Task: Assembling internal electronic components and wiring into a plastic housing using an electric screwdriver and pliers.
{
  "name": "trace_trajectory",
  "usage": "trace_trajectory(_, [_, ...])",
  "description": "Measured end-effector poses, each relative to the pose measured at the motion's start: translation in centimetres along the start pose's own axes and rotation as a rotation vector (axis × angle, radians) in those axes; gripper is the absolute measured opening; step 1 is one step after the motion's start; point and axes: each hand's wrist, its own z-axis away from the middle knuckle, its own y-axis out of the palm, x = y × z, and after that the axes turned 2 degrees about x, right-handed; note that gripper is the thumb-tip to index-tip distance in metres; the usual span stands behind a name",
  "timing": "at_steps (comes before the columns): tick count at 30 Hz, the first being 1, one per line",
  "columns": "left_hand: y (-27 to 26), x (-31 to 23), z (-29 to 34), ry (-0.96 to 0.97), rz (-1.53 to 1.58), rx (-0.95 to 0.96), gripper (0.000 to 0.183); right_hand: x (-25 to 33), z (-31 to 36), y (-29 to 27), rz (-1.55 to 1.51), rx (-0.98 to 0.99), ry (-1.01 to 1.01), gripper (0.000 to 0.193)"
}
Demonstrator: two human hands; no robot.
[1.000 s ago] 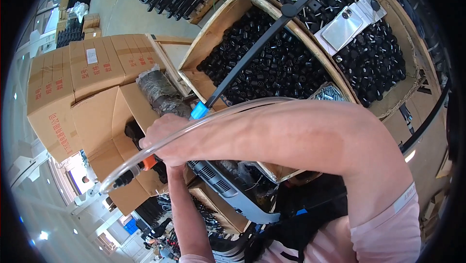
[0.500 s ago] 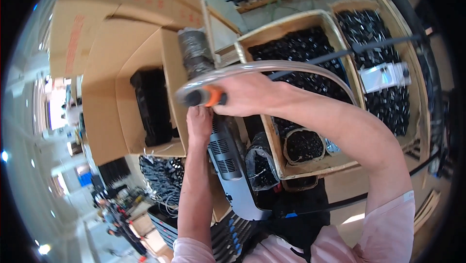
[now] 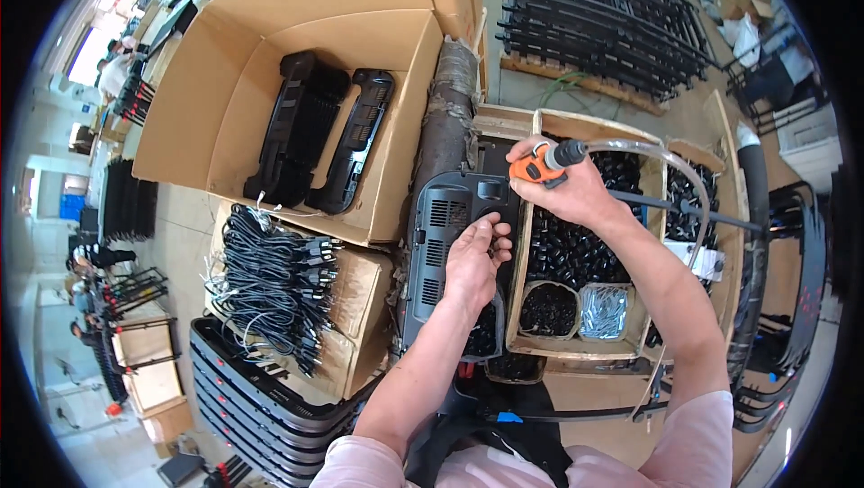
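Driver [image 3: 544, 164] sits in my right hand [image 3: 580, 193], fingers closed, beside the vented panel [image 3: 441, 245]; my left hand [image 3: 472, 261] curls fingers at its edge, grip unclear. I judge this positioning by hand; next calls for steady alignment.

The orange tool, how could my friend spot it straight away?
Find the big bin piled with small black parts. At its upper left, the person's right hand grips the orange tool. Its bright orange body stands out from the black parts nearby.
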Motion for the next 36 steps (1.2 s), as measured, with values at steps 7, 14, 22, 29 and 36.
trace_trajectory(7, [0.5,0.5,-1.7,-0.097,0.159,-0.024,0.021,1.1,-0.8,0.6,0.049,0.022,0.046,0.035])
trace_trajectory(14, [2.0,-0.1,-4.1,-0.161,0.492,-0.061,0.021,3.1,0.4,0.7,-0.317,-0.091,-0.033,0.047])
trace_trajectory(22, [1.7,-1.3,-5.2,-0.164,0.779,0.071,0.018,4.9,0.0,0.6,-0.283,-0.045,-0.039,0.048])
trace_trajectory(29, [0.3,-1.9,-5.3,-0.136,0.798,0.199,0.020,5.6,-1.5,2.0,-0.277,-0.023,-0.033,0.045])
trace_trajectory(36, [1.6,-2.9,-4.3,-0.112,0.643,0.014,0.033,4.7,-3.7,4.1,-0.233,-0.044,-0.062,0.049])
